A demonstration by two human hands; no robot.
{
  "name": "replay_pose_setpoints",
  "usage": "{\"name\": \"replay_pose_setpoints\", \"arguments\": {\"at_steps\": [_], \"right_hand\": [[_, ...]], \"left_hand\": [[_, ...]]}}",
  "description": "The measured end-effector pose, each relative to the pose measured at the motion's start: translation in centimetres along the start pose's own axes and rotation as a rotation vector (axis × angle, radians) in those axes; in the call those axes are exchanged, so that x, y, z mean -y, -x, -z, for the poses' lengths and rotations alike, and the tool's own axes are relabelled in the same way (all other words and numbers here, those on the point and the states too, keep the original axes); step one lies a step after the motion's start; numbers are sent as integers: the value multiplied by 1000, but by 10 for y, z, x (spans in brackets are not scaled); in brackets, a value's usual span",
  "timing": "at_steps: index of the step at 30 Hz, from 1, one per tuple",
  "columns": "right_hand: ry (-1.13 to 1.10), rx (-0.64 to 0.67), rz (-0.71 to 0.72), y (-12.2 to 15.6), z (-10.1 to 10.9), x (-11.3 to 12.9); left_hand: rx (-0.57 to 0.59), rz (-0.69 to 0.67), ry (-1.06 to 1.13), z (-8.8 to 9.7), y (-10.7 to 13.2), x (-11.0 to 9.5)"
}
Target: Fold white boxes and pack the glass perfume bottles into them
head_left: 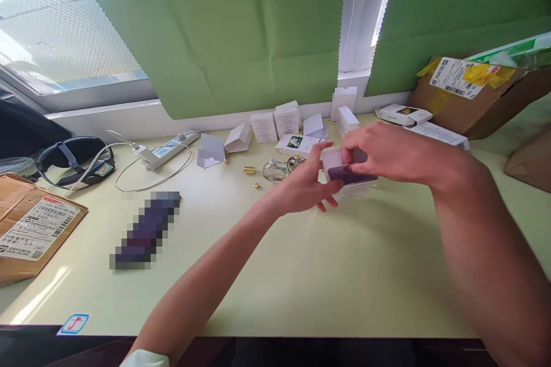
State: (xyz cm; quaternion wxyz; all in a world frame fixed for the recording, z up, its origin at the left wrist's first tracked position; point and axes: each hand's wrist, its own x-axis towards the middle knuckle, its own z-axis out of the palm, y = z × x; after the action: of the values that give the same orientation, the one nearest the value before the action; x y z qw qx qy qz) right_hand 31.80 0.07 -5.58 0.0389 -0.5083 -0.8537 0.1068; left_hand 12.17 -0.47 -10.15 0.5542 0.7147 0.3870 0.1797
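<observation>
- Carton [359, 179], pale with a purplish panel, sits just right of the frame's centre.
- Left hand [307, 186] is clamped on its left side, thumb along the near edge.
- Right hand [372, 149] bends over it, fingers dipping into the opening; whether they pinch anything, I cannot tell.
- Step in hand looks like work inside the opening; the next move seems to call for a steady left hold and gentle right fingertips.
- Glass bottle [275, 171] lies near centre, left of the carton.
</observation>
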Motion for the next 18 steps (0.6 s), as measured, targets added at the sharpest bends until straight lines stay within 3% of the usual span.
{"name": "replay_pose_setpoints", "arguments": {"at_steps": [9,13,18], "right_hand": [[-77,127,-88,-13,-11,-16],[-162,158,-84,2,1,-26],[-230,89,-102,20,14,-48]], "left_hand": [[23,36,15,-4,-11,13],[7,34,9,-5,-12,16],[7,-5,-59,1,-10,15]]}}
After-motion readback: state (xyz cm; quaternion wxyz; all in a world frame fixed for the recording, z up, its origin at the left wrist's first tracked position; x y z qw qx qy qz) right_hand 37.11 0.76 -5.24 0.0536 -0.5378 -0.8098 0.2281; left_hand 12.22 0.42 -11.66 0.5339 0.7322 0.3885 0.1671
